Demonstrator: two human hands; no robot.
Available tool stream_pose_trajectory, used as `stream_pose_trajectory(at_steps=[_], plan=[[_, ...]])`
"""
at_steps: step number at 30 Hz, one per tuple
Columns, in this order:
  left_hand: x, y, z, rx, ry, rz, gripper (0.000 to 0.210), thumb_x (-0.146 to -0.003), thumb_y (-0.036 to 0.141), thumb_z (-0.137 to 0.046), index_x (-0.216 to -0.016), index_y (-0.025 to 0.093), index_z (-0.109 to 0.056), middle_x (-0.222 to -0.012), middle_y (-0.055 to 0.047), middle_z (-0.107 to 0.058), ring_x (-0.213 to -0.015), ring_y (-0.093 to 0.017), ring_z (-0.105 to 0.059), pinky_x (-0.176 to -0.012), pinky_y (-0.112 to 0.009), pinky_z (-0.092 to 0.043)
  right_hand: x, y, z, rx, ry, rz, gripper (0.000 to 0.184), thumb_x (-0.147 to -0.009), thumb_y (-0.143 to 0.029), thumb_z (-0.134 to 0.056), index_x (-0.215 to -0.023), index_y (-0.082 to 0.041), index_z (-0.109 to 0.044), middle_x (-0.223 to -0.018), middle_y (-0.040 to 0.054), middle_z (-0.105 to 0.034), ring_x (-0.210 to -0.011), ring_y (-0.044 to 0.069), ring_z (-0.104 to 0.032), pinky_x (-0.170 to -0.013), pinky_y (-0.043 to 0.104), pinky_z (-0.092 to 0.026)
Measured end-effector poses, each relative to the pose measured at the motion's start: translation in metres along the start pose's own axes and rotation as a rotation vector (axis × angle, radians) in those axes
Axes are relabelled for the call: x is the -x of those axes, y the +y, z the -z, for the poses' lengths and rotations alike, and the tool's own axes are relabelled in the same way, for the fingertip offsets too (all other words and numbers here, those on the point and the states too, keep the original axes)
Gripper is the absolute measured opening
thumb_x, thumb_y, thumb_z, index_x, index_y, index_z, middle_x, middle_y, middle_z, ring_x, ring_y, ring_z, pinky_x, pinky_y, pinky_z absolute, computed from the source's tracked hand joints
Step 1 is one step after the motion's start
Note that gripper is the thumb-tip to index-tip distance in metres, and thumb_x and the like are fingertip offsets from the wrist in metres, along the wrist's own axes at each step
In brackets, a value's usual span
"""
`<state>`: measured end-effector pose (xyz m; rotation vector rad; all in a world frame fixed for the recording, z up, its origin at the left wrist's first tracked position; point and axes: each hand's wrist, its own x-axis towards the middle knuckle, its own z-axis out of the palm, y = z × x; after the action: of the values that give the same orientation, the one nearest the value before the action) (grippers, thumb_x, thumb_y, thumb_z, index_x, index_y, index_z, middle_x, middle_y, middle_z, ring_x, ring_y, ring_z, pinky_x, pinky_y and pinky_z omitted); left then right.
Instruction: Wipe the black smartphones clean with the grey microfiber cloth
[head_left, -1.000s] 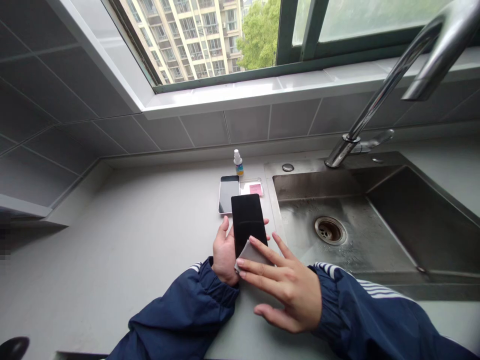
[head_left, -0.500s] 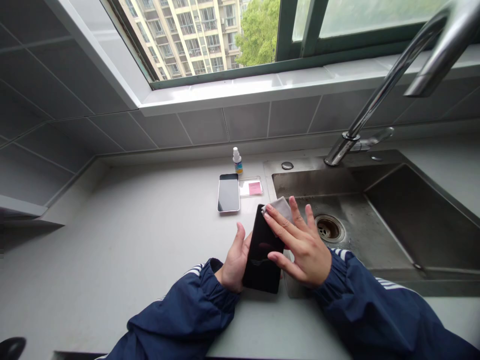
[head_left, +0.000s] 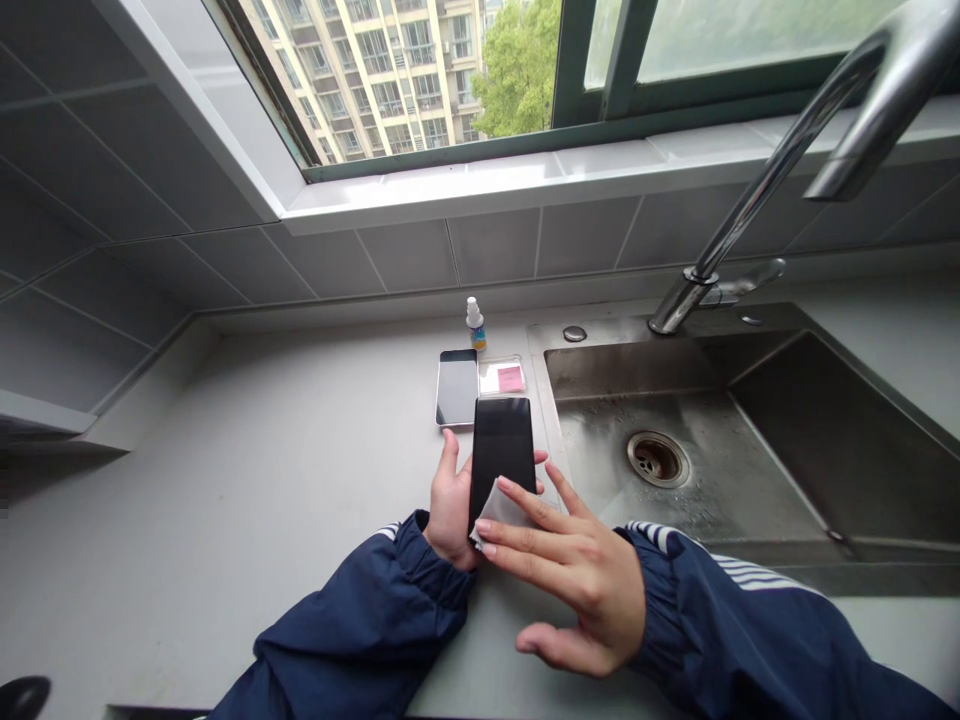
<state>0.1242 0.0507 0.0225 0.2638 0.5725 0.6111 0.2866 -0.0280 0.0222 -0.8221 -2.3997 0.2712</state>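
My left hand [head_left: 451, 510] is closed round a black smartphone [head_left: 504, 440] from beneath, thumb along the left side and fingertips showing past the right edge. The phone's dark screen faces up. With outstretched fingers, my right hand [head_left: 577, 570] presses a small pale grey cloth [head_left: 498, 508] flat on the lower part of that screen; its thumb stands apart. Just beyond the held phone, a second phone [head_left: 457, 388] with a light rim lies face up on the counter. Beside it is a clear phone case [head_left: 489, 372] with a pink label [head_left: 511, 379].
A small white-capped spray bottle [head_left: 475, 325] stands behind the second phone. To the right is a steel sink [head_left: 600, 365] with a drain [head_left: 658, 458] and a tall chrome faucet [head_left: 720, 245]. The pale counter [head_left: 262, 450] extends left, below a tiled wall and window.
My right hand and the cloth have slid from the phone's top right down to its lower part. The held phone has turned more upright and shifted slightly left and away from me.
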Motion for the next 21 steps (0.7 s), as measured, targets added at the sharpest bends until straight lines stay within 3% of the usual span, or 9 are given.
stream_pose_trajectory(at_steps=[3,8,14,21], plan=[[0.000,0.003,0.002,0.010,-0.018,0.002,0.091,-0.086,0.076,-0.029,-0.129,0.001,-0.057,-0.113,-0.023,-0.068,-0.088,-0.028,-0.068,-0.082,-0.040,-0.052,0.000,0.002,0.003,-0.044,0.025,0.024,0.060,-0.089,-0.045,-0.054,-0.138,-0.009,-0.048,-0.136,0.0108,-0.059,-0.146,0.037,-0.022,-0.116,0.067,0.004],[0.001,-0.002,-0.003,0.066,-0.056,0.073,0.084,-0.087,0.075,-0.029,-0.136,0.010,-0.052,-0.119,-0.019,-0.066,-0.100,-0.032,-0.067,-0.091,-0.045,-0.048,0.002,0.009,0.003,-0.050,0.082,0.000,0.054,-0.092,-0.046,-0.051,-0.135,-0.013,-0.053,-0.128,0.0088,-0.065,-0.146,0.035,-0.023,-0.116,0.067,0.002],[0.000,-0.013,-0.005,0.014,-0.114,0.072,0.077,-0.091,0.068,-0.029,-0.144,0.014,-0.043,-0.120,-0.016,-0.066,-0.113,-0.031,-0.062,-0.099,-0.041,-0.044,0.004,0.022,0.004,0.189,0.028,-0.211,0.061,-0.096,-0.047,-0.046,-0.148,-0.015,-0.038,-0.151,0.0094,-0.042,-0.148,0.036,-0.008,-0.117,0.065,0.000],[-0.001,-0.023,-0.003,-0.029,-0.185,0.114,0.070,-0.094,0.064,-0.028,-0.146,0.019,-0.042,-0.123,-0.013,-0.066,-0.110,-0.029,-0.064,-0.097,-0.040,-0.045,0.004,0.030,0.012,0.307,0.078,-0.405,0.061,-0.098,-0.041,-0.043,-0.152,-0.017,-0.029,-0.155,0.0083,-0.033,-0.149,0.037,-0.001,-0.115,0.067,-0.006]])
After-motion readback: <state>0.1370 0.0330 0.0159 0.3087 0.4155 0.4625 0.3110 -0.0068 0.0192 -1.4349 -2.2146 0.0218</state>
